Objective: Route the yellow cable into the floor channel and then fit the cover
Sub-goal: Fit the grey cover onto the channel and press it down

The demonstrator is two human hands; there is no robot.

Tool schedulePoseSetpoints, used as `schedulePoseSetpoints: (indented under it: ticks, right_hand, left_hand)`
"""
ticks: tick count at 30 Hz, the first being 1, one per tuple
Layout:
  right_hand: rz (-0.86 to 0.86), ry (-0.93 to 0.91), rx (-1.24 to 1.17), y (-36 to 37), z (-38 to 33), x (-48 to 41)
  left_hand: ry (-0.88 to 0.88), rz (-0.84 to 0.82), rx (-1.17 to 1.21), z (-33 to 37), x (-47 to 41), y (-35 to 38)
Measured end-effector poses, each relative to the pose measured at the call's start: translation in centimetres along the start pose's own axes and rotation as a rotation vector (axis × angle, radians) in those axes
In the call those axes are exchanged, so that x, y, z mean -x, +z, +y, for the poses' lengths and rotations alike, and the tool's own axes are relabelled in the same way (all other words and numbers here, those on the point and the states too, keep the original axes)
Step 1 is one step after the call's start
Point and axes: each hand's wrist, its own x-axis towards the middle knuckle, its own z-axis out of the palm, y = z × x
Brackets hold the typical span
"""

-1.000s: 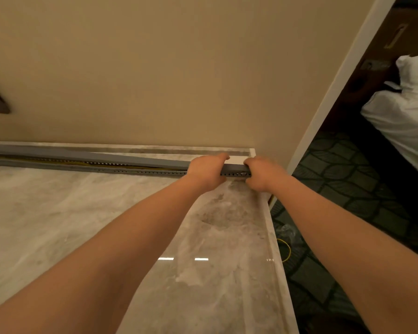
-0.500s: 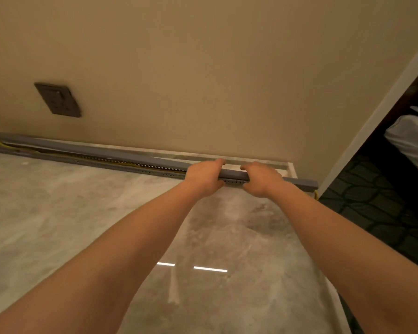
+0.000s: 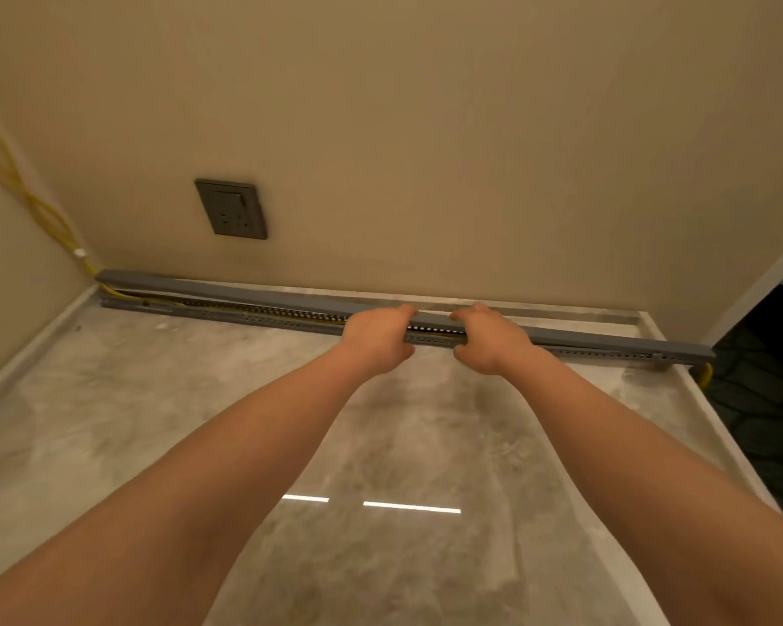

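A long grey slotted floor channel (image 3: 254, 317) lies along the foot of the beige wall. Its grey cover (image 3: 227, 289) sits over it, seated on the right part and raised off the channel toward the left end. The yellow cable (image 3: 32, 205) comes down the left corner, enters the channel's left end and shows through the gap; its other end (image 3: 705, 375) sticks out at the right. My left hand (image 3: 377, 338) and my right hand (image 3: 489, 338) both clasp the cover and channel near the middle, close side by side.
A grey wall socket (image 3: 231, 209) sits above the channel's left part. The floor is glossy grey marble (image 3: 380, 490) with a pale border (image 3: 679, 399). A white door frame (image 3: 760, 282) and dark patterned carpet (image 3: 769, 399) are at the right.
Both hands have slid left along the cover, away from its right end. The view has swung left, so the socket and the left corner with the cable now show.
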Motion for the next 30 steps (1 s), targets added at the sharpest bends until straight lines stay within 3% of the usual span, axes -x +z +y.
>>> schedulePoseSetpoints:
  ticks: [6,22,30]
  right_hand:
    - [0.01,-0.073,-0.008,0.3,-6.9,-1.6]
    - [0.038,-0.396,-0.087,1.9,-18.4,-6.4]
    - [0.049,-0.366,-0.102,3.4,-25.6,-9.4]
  left_hand:
    - [-0.092,0.02,-0.034,-6.7,3.0,-1.4]
    - [-0.403,0.126,-0.003,-15.7,8.9,-2.4]
    - [-0.448,0.092,-0.021,-24.8,9.9,-3.2]
